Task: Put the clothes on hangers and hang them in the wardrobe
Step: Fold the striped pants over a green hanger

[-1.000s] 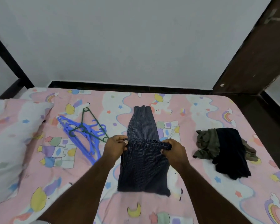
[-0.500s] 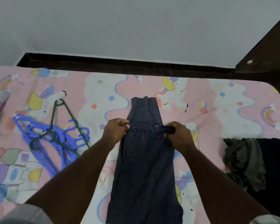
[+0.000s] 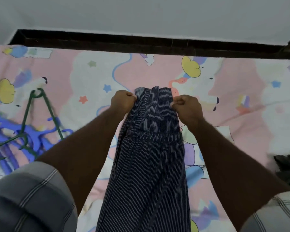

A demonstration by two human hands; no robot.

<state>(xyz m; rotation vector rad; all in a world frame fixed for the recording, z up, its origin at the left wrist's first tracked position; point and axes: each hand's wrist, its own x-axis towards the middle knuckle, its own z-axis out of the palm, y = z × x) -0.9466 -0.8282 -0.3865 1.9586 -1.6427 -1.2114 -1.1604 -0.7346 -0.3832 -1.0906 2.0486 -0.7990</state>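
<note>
Hands slid from waistband to hem end. Left hand (image 3: 123,101) and right hand (image 3: 186,107) pinched striped trousers (image 3: 149,164) edges, fingers curled tight. Fabric looked light, limp; best held at both edges.

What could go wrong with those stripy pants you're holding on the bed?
The striped pants are held only at their two edges by the left hand and right hand. If one grip loosens, the neat fold could fall open. Also, the green hanger lies tangled on the blue hangers, so pulling one out might drag the others along.
</note>
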